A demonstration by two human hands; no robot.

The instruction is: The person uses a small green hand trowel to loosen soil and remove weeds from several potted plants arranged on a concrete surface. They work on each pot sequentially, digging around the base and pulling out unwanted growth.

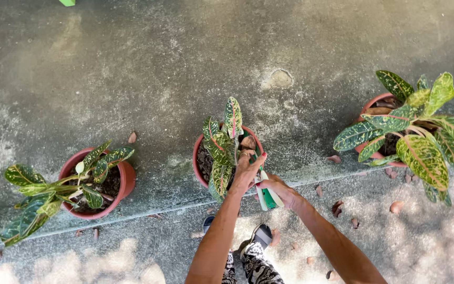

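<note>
Pruning under way: left hand (246, 171) pinches a variegated croton stem (236, 149) in the middle terracotta-coloured plastic pot (199, 158), right hand (279, 189) closed around green-and-white hand shears (267, 195); blades likely need aligning on the stem

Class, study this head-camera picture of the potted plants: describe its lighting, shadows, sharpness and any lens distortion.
Head view: soft daylight, dappled bright patches on the concrete floor at bottom; no harsh glare. The middle pot, left hand and right hand with the green-handled tool look sharp; no visible motion blur. The floor joint bows slightly, hinting at wide-angle distortion; the side pots lean outward.
</note>
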